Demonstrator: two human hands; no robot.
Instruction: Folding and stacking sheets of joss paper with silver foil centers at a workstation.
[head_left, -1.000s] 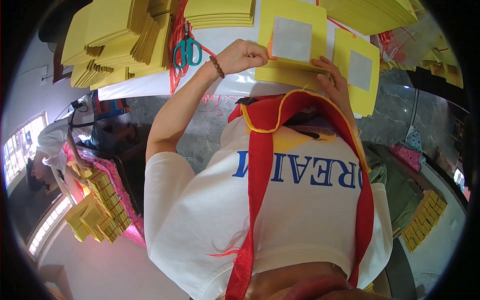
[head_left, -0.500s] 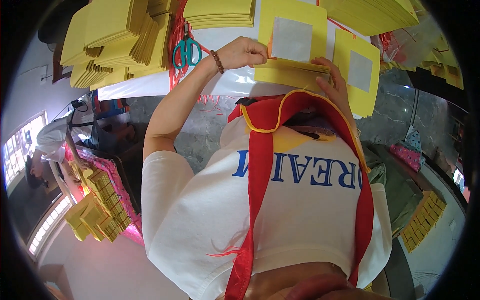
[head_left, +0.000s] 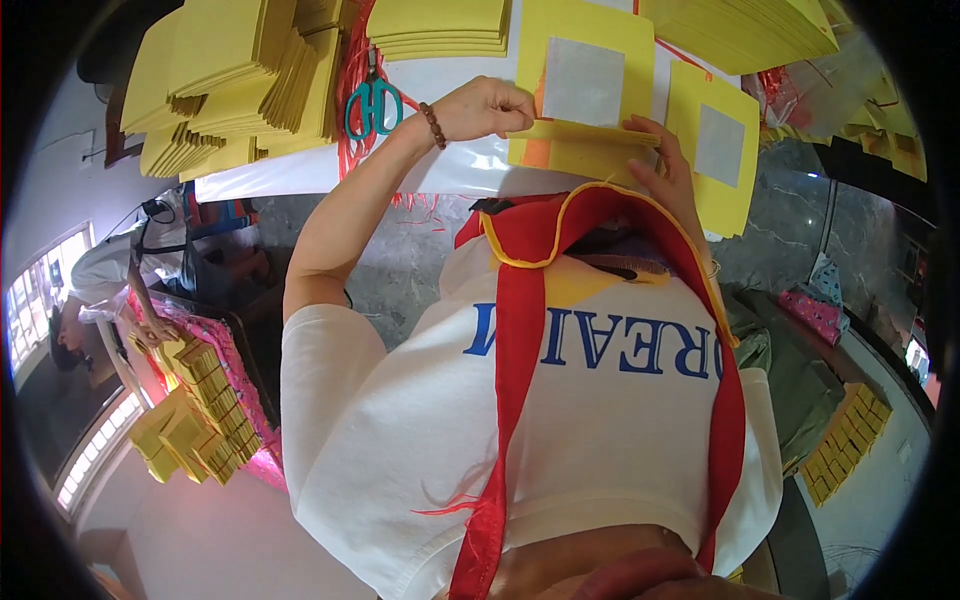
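Across the table edge lies a yellow paper sheet (head_left: 634,60) with a grey square patch (head_left: 585,80) on it. A raised crease runs along the sheet below the patch, and an orange strip (head_left: 537,153) shows near its left end. My left hand (head_left: 488,107), with a brown bead bracelet at the wrist, is closed in a pinch at the crease's left end. My right hand (head_left: 667,165) grips the crease's right end, fingers over it and thumb below, a little apart. A second yellow sheet (head_left: 725,200) with a grey patch lies beside my right hand.
Teal-handled scissors (head_left: 373,107) lie on red strings (head_left: 352,60) left of my hands. Stacks of yellow paper (head_left: 225,60) stand at the far left, with another stack (head_left: 745,30) at far right. A co-worker (head_left: 110,260) is at a pink-covered table (head_left: 245,375) at left.
The crease stands slightly differently, and the orange strip now shows below it. My right thumb has shifted slightly down. My left hand has hardly moved. The co-worker's arm has moved over the yellow bundles.
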